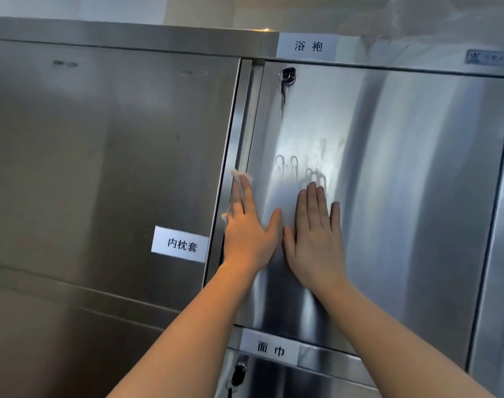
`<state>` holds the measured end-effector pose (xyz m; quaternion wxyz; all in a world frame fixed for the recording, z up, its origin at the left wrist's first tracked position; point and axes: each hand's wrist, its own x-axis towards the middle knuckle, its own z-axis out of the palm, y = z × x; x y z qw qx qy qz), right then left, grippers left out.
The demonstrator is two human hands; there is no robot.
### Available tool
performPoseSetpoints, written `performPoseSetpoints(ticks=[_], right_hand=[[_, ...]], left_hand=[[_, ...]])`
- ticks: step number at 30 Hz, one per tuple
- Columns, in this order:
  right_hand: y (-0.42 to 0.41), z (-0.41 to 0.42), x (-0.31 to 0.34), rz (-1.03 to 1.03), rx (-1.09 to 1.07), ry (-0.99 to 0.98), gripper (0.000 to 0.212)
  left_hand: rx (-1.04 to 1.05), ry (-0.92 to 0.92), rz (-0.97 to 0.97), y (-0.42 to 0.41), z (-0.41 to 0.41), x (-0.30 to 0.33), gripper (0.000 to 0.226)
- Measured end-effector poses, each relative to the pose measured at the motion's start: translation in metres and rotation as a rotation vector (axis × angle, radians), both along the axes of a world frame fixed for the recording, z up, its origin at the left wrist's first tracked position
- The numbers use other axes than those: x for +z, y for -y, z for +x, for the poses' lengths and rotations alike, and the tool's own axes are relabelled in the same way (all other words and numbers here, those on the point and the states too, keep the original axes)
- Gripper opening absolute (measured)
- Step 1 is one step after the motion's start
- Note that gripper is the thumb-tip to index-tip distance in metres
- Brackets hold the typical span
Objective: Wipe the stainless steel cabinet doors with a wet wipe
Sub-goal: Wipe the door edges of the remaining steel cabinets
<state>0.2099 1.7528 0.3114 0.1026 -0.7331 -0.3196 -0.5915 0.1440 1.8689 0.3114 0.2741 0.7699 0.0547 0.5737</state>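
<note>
Pressing the wet wipe (240, 177) under my left hand (246, 225)'s straight fingers, I'm flattening it on the right cabinet door (403, 196)'s left edge; my right hand (317, 239) is resting flat beside, fingers straight, smudges (299, 168) just above the fingertips

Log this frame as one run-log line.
left hand: flat, pressing wet wipe on cabinet door left edge | right hand: flat on door, bare | finger smudges above hands | key in lock
</note>
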Motion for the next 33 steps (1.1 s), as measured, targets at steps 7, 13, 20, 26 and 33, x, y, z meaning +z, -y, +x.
performPoseSetpoints(ticks=[7,13,20,26,33], right_hand=[[-0.009,-0.018,-0.084,-0.069,-0.031,-0.081,0.063],[-0.010,-0.005,-0.097,-0.103,-0.094,-0.072,0.064],[-0.013,-0.001,-0.099,-0.053,-0.051,-0.019,0.064],[-0.015,0.002,-0.100,-0.043,-0.025,0.015,0.063],[-0.015,0.001,-0.100,-0.047,-0.056,0.004,0.064]], left_hand=[[-0.022,-0.069,-0.049,0.005,-0.011,-0.086,0.085],[0.019,-0.116,-0.127,0.010,-0.009,-0.155,0.085],[0.113,-0.050,-0.204,0.020,0.004,-0.148,0.082],[0.043,0.041,-0.094,0.009,0.004,-0.085,0.076],[0.061,-0.071,-0.148,0.019,-0.010,-0.153,0.081]])
